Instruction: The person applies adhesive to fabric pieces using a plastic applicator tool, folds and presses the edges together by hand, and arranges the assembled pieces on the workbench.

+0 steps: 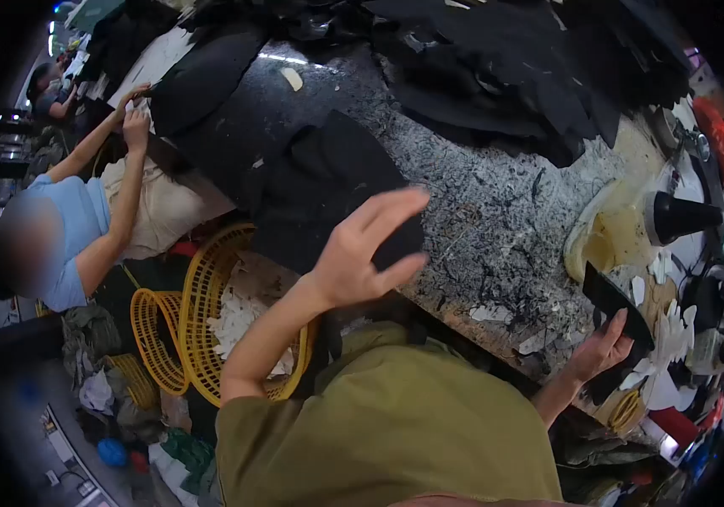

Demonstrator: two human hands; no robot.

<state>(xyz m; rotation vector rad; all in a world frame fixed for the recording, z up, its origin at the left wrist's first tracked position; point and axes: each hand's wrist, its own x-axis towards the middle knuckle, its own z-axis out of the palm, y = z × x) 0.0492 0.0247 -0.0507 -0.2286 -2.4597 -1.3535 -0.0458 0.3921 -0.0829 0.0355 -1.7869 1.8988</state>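
Observation:
My left hand (353,253) is raised over the table's near edge, thumb and fingers apart, with nothing in it. Beneath and beyond it lie black sheet pieces (328,165), flat on the worktable. At the right, my right hand (603,348) grips a small black flat piece (620,306) by its lower part, fingers closed on it. The piece is tilted up, its upper tip close to a translucent pot (586,228) with yellowish residue. A black cone-shaped object (683,218) rests at that pot's far side.
A speckled, stained worktable (480,228) spreads ahead, with a heap of black sheets (497,84) at the back. Yellow baskets (197,296) with white scraps stand lower left. A co-worker in a blue shirt (83,220) handles material at the left. White scraps (675,329) clutter the right.

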